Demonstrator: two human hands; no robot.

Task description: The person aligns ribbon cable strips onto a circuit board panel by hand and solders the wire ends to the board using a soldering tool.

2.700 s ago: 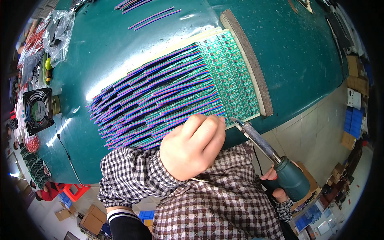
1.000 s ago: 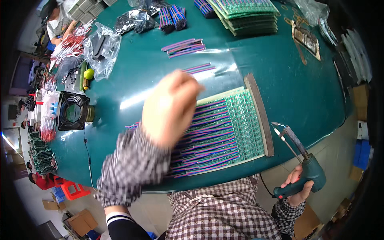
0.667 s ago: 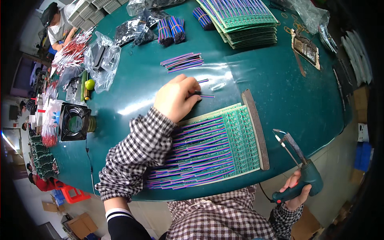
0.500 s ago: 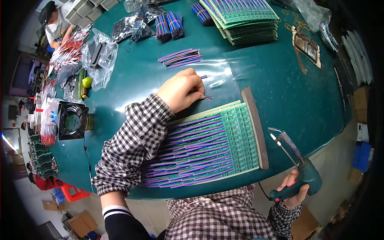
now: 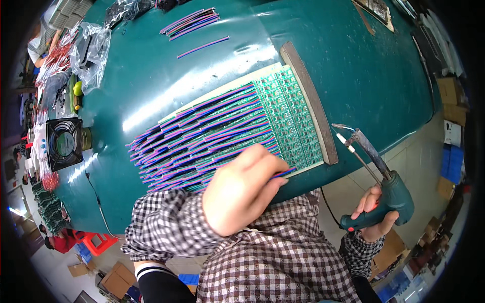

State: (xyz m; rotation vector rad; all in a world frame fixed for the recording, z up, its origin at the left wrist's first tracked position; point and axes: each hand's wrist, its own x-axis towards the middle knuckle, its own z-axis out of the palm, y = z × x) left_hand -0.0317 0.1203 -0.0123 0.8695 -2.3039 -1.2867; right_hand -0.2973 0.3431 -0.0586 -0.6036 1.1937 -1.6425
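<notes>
Landmark: the green circuit board panel point(image 5: 288, 116), lying on the teal table point(image 5: 353, 65) with a dark bar point(image 5: 309, 101) along its right edge; every place below is told from this panel.

Wire in hand: a purple-and-blue ribbon wire point(image 5: 283, 173) at the panel's near right corner; only its right end shows, poking out past your fingertips.

Left hand: your left hand point(image 5: 242, 194) is curled almost closed at the panel's near edge, fingers pinched on that wire; the knuckles hide most of it.

Long axis: the wire runs the same way as the rows of ribbon wires point(image 5: 197, 139) already laid over the panel's left half, left to right and rising slightly toward the bar.

Direction: the open spot on the panel lies just beyond your left fingertips, up and to the right, between the last laid wire and the near edge.

Right hand: your right hand point(image 5: 376, 214) is wrapped tight round the grip of the soldering gun point(image 5: 389, 189), off the table, to the right of the panel and nearer to you.

Gun tip: it points up and left toward the bar's near end, close but clear of it.

Nearer hand: the left, which is over the panel; the right stands apart.

Spare wires: a loose bundle point(image 5: 189, 22) far beyond the panel.
</notes>
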